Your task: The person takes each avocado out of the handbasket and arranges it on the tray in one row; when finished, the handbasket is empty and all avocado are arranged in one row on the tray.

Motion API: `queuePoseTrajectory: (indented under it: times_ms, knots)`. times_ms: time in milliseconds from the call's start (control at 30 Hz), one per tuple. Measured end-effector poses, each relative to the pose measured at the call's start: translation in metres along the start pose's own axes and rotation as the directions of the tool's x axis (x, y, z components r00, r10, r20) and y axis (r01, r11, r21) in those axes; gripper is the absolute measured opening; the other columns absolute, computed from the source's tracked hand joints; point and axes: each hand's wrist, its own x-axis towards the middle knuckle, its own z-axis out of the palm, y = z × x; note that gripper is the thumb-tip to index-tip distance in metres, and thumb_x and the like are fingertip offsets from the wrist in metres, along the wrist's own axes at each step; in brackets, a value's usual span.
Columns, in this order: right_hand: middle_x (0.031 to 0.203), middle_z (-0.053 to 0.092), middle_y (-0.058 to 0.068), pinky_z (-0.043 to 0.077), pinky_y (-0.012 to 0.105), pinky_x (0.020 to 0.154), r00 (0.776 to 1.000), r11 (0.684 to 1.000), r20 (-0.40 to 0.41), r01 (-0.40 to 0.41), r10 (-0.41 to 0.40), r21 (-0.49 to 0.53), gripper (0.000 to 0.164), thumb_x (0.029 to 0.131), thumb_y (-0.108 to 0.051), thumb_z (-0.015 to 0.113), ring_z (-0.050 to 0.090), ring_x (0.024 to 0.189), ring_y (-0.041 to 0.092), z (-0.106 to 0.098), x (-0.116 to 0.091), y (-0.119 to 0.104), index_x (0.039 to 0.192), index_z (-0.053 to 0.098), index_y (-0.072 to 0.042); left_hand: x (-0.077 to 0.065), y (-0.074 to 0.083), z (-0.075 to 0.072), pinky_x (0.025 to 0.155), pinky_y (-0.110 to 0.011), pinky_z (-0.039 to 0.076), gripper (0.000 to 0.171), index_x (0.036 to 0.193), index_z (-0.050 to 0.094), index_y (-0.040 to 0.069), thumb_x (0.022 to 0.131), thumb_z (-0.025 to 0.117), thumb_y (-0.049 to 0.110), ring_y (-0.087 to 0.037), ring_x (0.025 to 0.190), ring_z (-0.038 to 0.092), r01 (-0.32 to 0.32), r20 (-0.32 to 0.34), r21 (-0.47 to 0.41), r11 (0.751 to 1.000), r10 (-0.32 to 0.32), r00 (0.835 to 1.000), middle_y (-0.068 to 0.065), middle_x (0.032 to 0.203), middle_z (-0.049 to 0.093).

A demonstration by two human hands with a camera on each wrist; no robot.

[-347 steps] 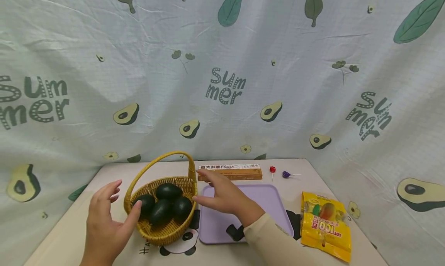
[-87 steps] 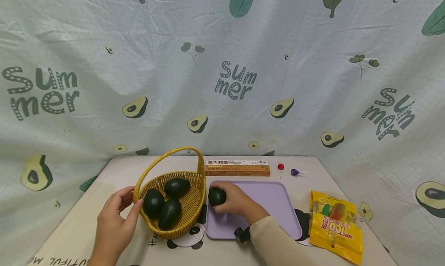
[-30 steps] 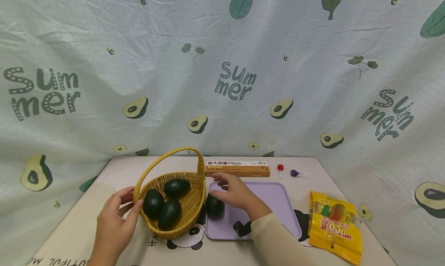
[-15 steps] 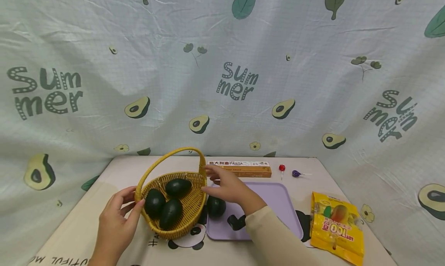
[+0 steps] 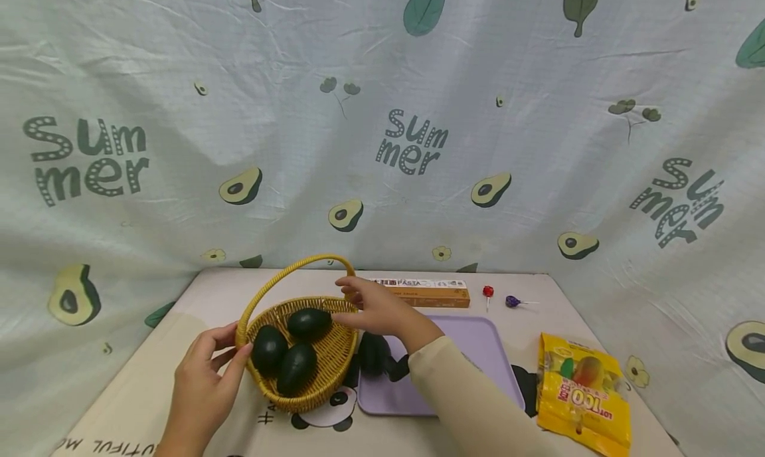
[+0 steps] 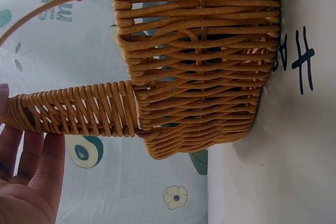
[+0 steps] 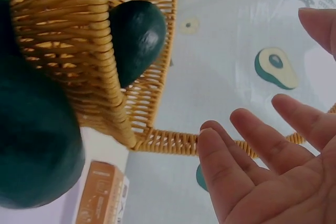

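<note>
My left hand (image 5: 203,384) pinches the left foot of the handle of a yellow wicker basket (image 5: 299,404), thumb in front and fingers behind. Three dark green avocados (image 5: 297,369) lie inside the basket, toward its left and back. Above its right rim hovers my right hand (image 5: 382,309), fingers spread and holding nothing, with the fingertips close to the avocado (image 5: 309,323) at the back. In the right wrist view its fingers (image 7: 226,166) overlap the basket handle (image 7: 173,142). Another avocado (image 5: 373,354) rests on the left part of a lilac tray (image 5: 478,351), partly hidden by the right arm.
Behind the tray lies a pasta box (image 5: 430,297). A red lollipop (image 5: 488,291) and a purple lollipop (image 5: 512,301) are at the back right. A yellow candy bag (image 5: 582,394) lies right of the tray. A printed curtain (image 5: 382,178) closes off the back.
One avocado has gone from the basket to the tray, carried and released by my right hand. That hand has since moved left over the basket. My left hand has taken hold of the handle.
</note>
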Motion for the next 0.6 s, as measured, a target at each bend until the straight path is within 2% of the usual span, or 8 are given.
queuePoseTrajectory:
  times_ms: [200,600]
  knots:
    - [0.149,0.056,0.006,0.054,0.045,0.109,1.000,0.999,0.021,-0.018,0.019,-0.030,0.065,0.094,-0.044,0.074,0.057,0.133,0.031,0.003,0.010,-0.006,0.150,0.049,-0.023,0.000,-0.002,0.000,0.084,0.004,0.046,0.040,0.124,0.062,0.000,0.088,0.078,-0.003,0.013,0.105,0.050,-0.003,0.001,-0.004,1.000,0.003,1.000,-0.009,0.119,0.064]
    - [0.148,0.057,0.007,0.059,0.038,0.101,0.997,0.998,0.055,-0.056,0.056,-0.006,0.063,0.095,-0.045,0.071,0.060,0.131,0.032,0.011,0.027,-0.004,0.150,0.050,-0.023,0.001,-0.001,0.001,0.084,0.004,0.045,0.040,0.123,0.061,0.000,0.087,0.078,-0.006,0.010,0.104,0.051,0.025,0.007,0.024,0.999,-0.025,1.000,-0.009,0.117,0.064]
